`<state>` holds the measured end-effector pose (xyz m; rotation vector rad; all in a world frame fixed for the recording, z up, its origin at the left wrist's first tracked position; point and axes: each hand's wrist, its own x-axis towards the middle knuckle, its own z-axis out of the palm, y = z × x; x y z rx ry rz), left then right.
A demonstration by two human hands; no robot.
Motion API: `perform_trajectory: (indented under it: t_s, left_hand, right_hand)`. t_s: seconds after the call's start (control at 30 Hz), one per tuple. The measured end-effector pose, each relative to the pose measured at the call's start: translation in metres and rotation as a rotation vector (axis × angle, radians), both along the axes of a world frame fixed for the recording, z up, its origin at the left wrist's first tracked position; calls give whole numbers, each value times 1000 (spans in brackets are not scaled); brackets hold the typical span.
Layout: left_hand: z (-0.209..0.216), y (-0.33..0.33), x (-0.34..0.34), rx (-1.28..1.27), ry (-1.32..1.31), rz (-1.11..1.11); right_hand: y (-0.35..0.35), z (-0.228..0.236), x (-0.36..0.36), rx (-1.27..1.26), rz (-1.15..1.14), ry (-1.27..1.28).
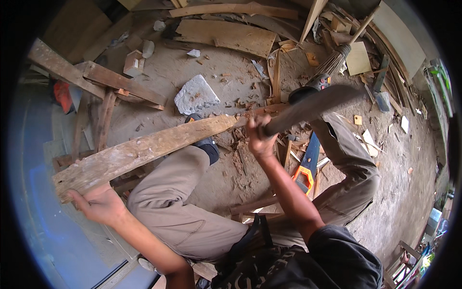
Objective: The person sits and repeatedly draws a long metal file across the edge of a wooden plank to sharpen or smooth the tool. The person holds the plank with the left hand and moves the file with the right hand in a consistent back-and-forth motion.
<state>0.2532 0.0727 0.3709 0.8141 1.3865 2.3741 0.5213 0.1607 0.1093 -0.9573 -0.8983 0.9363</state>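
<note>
Dark shirt (pixel 332 260) is nearest the camera. Beyond it, the left hand (pixel 98 204) is curled on the near-left end of the plank (pixel 144 147), thumb at its edge; the right hand (pixel 260 137) is closed tight around the handle of a blade (pixel 313 108), too blurred to tell how its edge faces. To chop well, I'd keep the left grip firm and far back, brace the tip, and angle short strokes away from the left shoe (pixel 208 148). The plank passes over that shoe, long axis rising from lower left to upper right, tapered tip pointing toward the right hand.
</note>
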Motion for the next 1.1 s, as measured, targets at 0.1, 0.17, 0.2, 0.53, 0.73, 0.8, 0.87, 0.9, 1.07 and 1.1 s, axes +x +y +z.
perform_trajectory:
  t_s: [0.1, 0.17, 0.2, 0.53, 0.73, 0.8, 0.87, 0.9, 1.07, 1.1]
  left_hand:
    - [-3, 5, -2, -24, 42, -50]
    - [1, -2, -1, -16, 52, 12]
    - [3, 4, 6, -9, 46, 13]
    - [-1, 6, 14, -28, 97, -18]
    - [3, 2, 14, -28, 107, 23]
    - [4, 4, 14, -8, 67, -2]
    - [3, 5, 11, 1, 51, -14]
    - [3, 6, 11, 11, 42, -22]
    - [-4, 0, 9, -14, -3, -68]
    - [-4, -1, 9, -14, 8, -93]
  right_hand:
    - [-64, -161, 17, -938, 438, -821]
    - [-85, -172, 8, -871, 453, -758]
    - [-76, -187, 10, -867, 444, -718]
    - [-23, -64, 23, -743, 456, -480]
    - [15, 102, 32, -22, 104, -272]
    - [9, 47, 24, 199, 78, -134]
    - [-23, -42, 14, -48, 155, -101]
    - [-48, -97, 21, -359, 275, -389]
    - [-76, -163, 15, -985, 456, -598]
    - [-77, -164, 15, -990, 449, -613]
